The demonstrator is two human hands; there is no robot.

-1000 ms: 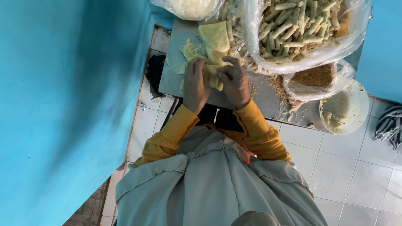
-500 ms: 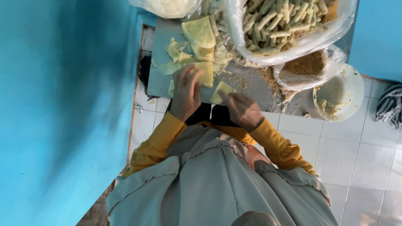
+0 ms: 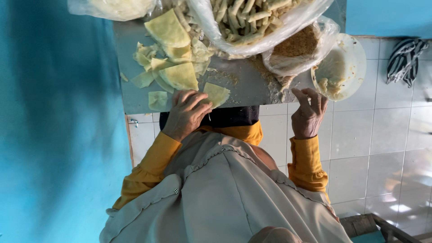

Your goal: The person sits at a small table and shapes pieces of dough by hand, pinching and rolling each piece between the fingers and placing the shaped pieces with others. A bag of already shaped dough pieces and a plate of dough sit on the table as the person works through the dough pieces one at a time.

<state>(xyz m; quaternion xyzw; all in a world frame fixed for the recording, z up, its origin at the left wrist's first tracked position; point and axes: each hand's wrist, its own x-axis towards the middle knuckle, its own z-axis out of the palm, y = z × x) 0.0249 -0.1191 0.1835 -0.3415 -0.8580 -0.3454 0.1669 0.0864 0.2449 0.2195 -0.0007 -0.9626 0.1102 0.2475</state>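
Two bare hands, arms in yellow sleeves, seen from above

Left hand (image 3: 186, 112): palm down, fingers spread and pressed flat, forearm angled inward from the elbow. Right hand (image 3: 308, 112): raised apart to the right side, fingers loosely curled with tips drawn together, wrist straight, forearm nearly vertical in view

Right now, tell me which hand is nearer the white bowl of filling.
Right. The right hand is raised at the table's edge, fingertips almost at the white bowl. The left hand is far across the table, resting on a pale yellow wrapper.
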